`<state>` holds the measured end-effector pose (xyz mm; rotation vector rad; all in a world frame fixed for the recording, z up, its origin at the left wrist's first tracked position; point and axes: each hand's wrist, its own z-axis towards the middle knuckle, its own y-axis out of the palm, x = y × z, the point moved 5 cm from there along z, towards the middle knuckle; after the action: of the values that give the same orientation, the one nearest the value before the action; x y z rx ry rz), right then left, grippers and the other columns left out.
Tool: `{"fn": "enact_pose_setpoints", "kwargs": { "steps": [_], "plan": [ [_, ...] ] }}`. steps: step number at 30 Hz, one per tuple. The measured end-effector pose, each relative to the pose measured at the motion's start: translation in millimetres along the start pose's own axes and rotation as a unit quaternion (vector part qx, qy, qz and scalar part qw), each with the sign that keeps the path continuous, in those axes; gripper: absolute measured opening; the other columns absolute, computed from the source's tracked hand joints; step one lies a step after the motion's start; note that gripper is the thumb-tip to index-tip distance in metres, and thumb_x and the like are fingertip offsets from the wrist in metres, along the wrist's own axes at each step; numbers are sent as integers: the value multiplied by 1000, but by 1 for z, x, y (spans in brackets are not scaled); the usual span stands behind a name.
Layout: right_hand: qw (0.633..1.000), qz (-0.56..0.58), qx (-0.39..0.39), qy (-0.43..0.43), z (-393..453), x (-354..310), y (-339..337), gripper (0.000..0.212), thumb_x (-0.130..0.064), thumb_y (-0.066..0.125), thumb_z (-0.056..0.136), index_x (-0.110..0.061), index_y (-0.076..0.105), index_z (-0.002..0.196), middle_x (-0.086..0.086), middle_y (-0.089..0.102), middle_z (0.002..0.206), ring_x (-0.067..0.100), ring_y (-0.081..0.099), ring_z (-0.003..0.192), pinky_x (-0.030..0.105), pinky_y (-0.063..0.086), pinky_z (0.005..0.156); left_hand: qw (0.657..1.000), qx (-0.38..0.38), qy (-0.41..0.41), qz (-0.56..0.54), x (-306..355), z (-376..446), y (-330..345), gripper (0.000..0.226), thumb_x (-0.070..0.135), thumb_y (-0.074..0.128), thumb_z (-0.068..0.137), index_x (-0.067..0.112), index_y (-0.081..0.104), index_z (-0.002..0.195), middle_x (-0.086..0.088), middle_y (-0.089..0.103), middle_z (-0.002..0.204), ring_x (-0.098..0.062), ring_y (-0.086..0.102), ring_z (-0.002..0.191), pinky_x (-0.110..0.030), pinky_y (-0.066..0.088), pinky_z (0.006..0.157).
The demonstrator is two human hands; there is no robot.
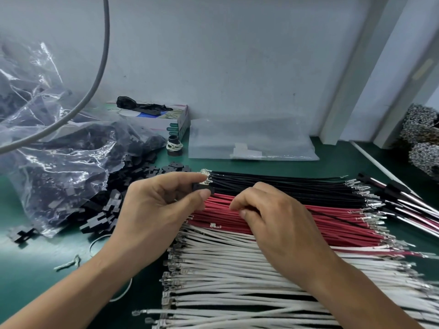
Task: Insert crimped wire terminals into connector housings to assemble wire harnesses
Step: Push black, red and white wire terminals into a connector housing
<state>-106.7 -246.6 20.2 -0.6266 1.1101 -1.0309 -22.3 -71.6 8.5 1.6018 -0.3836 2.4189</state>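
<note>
My left hand (pixel 156 205) pinches a small black connector housing (pixel 202 187) between thumb and forefinger, just above the wire rows. My right hand (pixel 273 217) is closed on a thin black wire (pixel 337 216) that trails off to the right over the red wires. On the green mat lie three rows of crimped wires: black wires (pixel 285 186) at the back, red wires (pixel 297 226) in the middle, white wires (pixel 237 281) nearest me. Loose black housings (pixel 104 210) spill from a clear plastic bag (pixel 54 172) on the left.
Finished harnesses (pixel 408 210) lie at the far right. A small cardboard box (pixel 166 122) and a flat clear bag (pixel 251 143) rest against the back wall. A grey cable (pixel 99 74) hangs at the upper left. Metal terminal reels (pixel 422 138) stand at the right edge.
</note>
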Motion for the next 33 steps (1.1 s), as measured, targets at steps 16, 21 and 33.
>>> {"fn": "enact_pose_setpoints", "kwargs": {
  "steps": [16,21,33],
  "plan": [
    [997,22,32,-61,1,15,-21,20,-19,58,99,-32,72,106,-20,57,97,4,61,91,25,51,79,989,40,-101,-95,2,5,-9,24,17,81,71,12,82,94,-13,80,87,-26,77,69,-28,63,61],
    [995,27,58,-77,-2,9,-19,9,-36,64,96,-35,72,98,-20,57,92,5,61,84,25,51,70,980,27,-136,-142,2,3,-6,36,26,84,58,14,83,93,-16,79,88,-25,77,67,-26,62,58],
    [991,42,105,-69,-2,1,-21,21,-34,51,99,-28,71,99,-16,60,88,8,61,79,30,53,67,958,-26,-194,-208,-4,2,-2,35,25,80,67,5,81,95,-22,78,93,-22,76,70,-24,61,60]
  ]
}}
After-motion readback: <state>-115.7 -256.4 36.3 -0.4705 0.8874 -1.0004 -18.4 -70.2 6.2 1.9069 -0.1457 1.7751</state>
